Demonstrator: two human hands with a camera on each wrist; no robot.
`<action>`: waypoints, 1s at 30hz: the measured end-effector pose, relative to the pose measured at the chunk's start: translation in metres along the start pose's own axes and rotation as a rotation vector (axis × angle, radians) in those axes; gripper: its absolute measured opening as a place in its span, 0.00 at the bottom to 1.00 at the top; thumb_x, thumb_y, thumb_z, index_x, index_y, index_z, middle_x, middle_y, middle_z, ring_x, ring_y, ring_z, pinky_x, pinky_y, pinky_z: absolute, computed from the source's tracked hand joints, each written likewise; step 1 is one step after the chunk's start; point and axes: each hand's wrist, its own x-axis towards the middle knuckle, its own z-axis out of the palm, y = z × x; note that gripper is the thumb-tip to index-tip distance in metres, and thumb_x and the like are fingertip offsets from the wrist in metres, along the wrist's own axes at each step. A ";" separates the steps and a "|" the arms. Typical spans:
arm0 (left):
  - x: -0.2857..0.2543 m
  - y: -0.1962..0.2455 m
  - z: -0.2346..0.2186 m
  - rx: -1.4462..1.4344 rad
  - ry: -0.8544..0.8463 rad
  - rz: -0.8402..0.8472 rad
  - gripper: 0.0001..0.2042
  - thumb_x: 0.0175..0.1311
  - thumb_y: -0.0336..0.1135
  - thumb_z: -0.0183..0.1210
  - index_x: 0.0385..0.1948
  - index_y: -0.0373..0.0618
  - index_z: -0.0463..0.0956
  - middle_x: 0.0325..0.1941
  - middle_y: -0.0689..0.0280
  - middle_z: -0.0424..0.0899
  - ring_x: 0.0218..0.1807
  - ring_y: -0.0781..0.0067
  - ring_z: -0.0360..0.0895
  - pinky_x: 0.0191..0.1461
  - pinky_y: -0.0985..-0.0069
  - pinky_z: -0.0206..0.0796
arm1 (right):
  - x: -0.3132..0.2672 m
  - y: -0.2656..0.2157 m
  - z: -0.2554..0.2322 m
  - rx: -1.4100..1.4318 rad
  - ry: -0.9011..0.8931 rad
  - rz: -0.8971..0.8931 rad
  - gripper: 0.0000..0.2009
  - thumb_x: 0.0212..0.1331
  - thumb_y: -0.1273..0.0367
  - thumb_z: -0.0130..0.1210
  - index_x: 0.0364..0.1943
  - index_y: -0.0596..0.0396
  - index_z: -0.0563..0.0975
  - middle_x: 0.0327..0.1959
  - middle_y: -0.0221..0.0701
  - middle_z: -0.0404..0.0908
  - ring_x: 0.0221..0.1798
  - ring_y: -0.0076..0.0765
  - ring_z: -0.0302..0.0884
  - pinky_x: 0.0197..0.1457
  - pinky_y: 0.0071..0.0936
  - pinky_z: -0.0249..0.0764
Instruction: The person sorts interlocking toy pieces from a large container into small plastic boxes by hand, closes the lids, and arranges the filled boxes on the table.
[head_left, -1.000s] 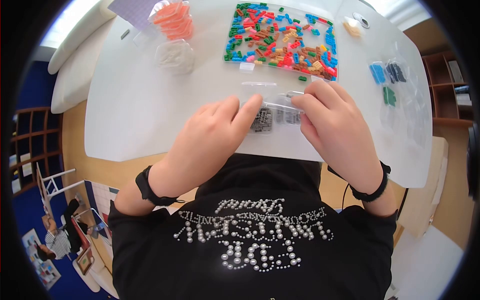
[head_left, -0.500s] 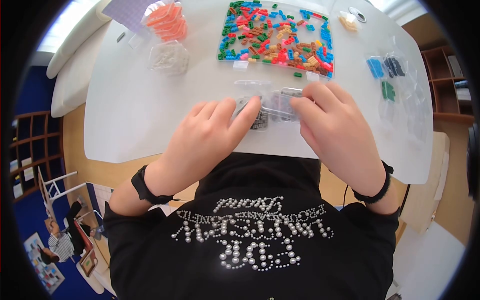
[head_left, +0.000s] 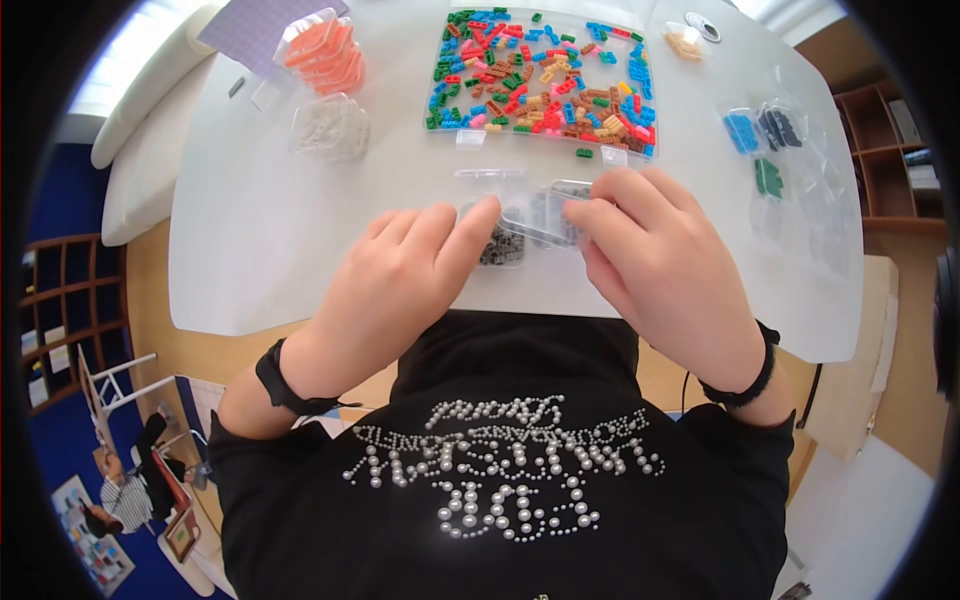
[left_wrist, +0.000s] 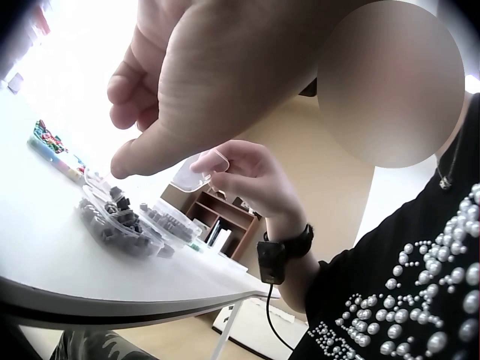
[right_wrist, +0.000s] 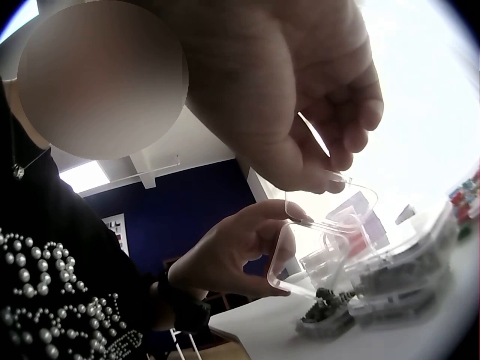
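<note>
Right hand [head_left: 665,262] pinches clear container [head_left: 545,222] near grey bricks [head_left: 503,252], apparently positioning it; whether left hand [head_left: 393,280] grips cannot be told; next likely calls for steady alignment

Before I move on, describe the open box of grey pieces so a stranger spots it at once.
On the white table, find the big tray of coloured bricks. From there come toward the person's black shirt, to the clear box by the left hand. Its dark grey pieces lie heaped in the open, while the boxes next to it are stacked.
</note>
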 end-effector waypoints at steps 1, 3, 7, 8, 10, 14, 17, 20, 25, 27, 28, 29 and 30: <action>0.000 -0.001 -0.002 0.001 0.000 0.001 0.26 0.52 0.21 0.58 0.58 0.43 0.69 0.35 0.63 0.75 0.37 0.61 0.75 0.43 0.67 0.68 | 0.001 0.000 0.000 0.022 0.014 -0.006 0.14 0.44 0.78 0.62 0.38 0.56 0.77 0.37 0.32 0.74 0.41 0.42 0.73 0.45 0.35 0.72; 0.001 -0.005 -0.009 -0.106 0.043 -0.048 0.27 0.52 0.22 0.60 0.59 0.43 0.69 0.39 0.61 0.78 0.37 0.59 0.75 0.43 0.67 0.68 | 0.001 -0.003 -0.001 0.070 0.046 -0.006 0.14 0.44 0.77 0.63 0.39 0.56 0.77 0.37 0.32 0.74 0.41 0.43 0.74 0.45 0.35 0.72; 0.002 -0.005 -0.014 -0.163 0.057 -0.089 0.29 0.50 0.21 0.61 0.59 0.43 0.68 0.41 0.60 0.78 0.38 0.57 0.75 0.43 0.66 0.68 | 0.003 -0.005 0.003 0.149 0.118 -0.014 0.15 0.44 0.76 0.65 0.39 0.56 0.77 0.38 0.33 0.75 0.42 0.43 0.75 0.45 0.36 0.73; 0.001 -0.004 -0.012 -0.174 0.043 -0.102 0.29 0.50 0.20 0.61 0.59 0.43 0.69 0.39 0.60 0.78 0.37 0.57 0.75 0.42 0.65 0.68 | 0.004 -0.005 0.005 0.146 0.121 -0.013 0.15 0.44 0.76 0.65 0.39 0.56 0.77 0.38 0.33 0.75 0.42 0.43 0.75 0.45 0.36 0.73; 0.000 -0.005 -0.010 -0.182 0.032 -0.113 0.30 0.49 0.20 0.61 0.59 0.43 0.69 0.38 0.60 0.77 0.37 0.58 0.75 0.42 0.65 0.68 | 0.005 -0.004 0.010 0.096 0.157 -0.039 0.09 0.47 0.73 0.60 0.32 0.55 0.73 0.32 0.31 0.72 0.38 0.38 0.73 0.44 0.33 0.71; -0.003 -0.005 -0.003 -0.025 0.019 -0.020 0.29 0.49 0.21 0.60 0.58 0.42 0.69 0.33 0.62 0.75 0.35 0.60 0.75 0.41 0.67 0.68 | 0.001 -0.004 0.016 0.082 0.116 -0.023 0.08 0.47 0.74 0.58 0.32 0.56 0.73 0.34 0.32 0.73 0.38 0.38 0.73 0.45 0.33 0.71; -0.004 -0.007 -0.004 0.012 -0.005 0.023 0.27 0.50 0.21 0.59 0.58 0.41 0.69 0.31 0.63 0.74 0.34 0.63 0.75 0.40 0.68 0.68 | -0.003 -0.003 0.021 0.024 0.089 -0.027 0.07 0.47 0.75 0.55 0.32 0.57 0.73 0.35 0.32 0.74 0.39 0.38 0.74 0.45 0.33 0.71; -0.004 -0.007 0.000 0.027 0.005 0.036 0.26 0.51 0.21 0.58 0.58 0.41 0.69 0.30 0.64 0.73 0.34 0.64 0.75 0.40 0.68 0.68 | -0.007 -0.006 0.025 0.041 0.134 -0.022 0.08 0.47 0.75 0.55 0.33 0.57 0.73 0.35 0.32 0.75 0.40 0.38 0.74 0.46 0.33 0.72; 0.000 -0.002 -0.001 0.022 -0.024 0.027 0.25 0.52 0.21 0.58 0.56 0.40 0.70 0.30 0.64 0.73 0.34 0.63 0.75 0.41 0.68 0.68 | -0.010 -0.006 0.025 0.038 0.098 -0.009 0.09 0.47 0.75 0.54 0.34 0.57 0.72 0.34 0.32 0.74 0.41 0.37 0.74 0.46 0.32 0.71; 0.003 -0.001 -0.008 0.023 -0.023 0.078 0.25 0.51 0.20 0.58 0.56 0.39 0.69 0.30 0.64 0.73 0.34 0.63 0.74 0.42 0.68 0.68 | -0.011 -0.008 0.022 0.045 0.055 0.006 0.09 0.47 0.74 0.55 0.34 0.56 0.72 0.34 0.32 0.74 0.40 0.37 0.74 0.46 0.33 0.71; 0.003 -0.001 -0.008 0.023 -0.028 0.077 0.25 0.51 0.20 0.58 0.56 0.39 0.69 0.30 0.64 0.73 0.34 0.63 0.74 0.42 0.68 0.68 | -0.011 -0.010 0.021 0.053 0.015 0.019 0.09 0.47 0.74 0.56 0.34 0.55 0.72 0.34 0.32 0.74 0.40 0.37 0.74 0.46 0.33 0.71; 0.005 -0.001 -0.007 -0.010 -0.005 0.080 0.26 0.51 0.20 0.59 0.56 0.39 0.69 0.30 0.64 0.74 0.33 0.63 0.74 0.42 0.68 0.68 | -0.011 -0.011 0.019 0.055 0.015 0.019 0.09 0.47 0.74 0.56 0.34 0.55 0.72 0.34 0.32 0.74 0.40 0.37 0.74 0.46 0.33 0.71; 0.007 -0.001 -0.007 -0.042 0.022 0.085 0.26 0.51 0.21 0.60 0.56 0.39 0.68 0.30 0.64 0.74 0.33 0.63 0.74 0.41 0.68 0.68 | -0.012 -0.011 0.017 0.081 0.024 0.021 0.10 0.47 0.73 0.57 0.35 0.55 0.73 0.34 0.32 0.74 0.41 0.37 0.74 0.46 0.33 0.71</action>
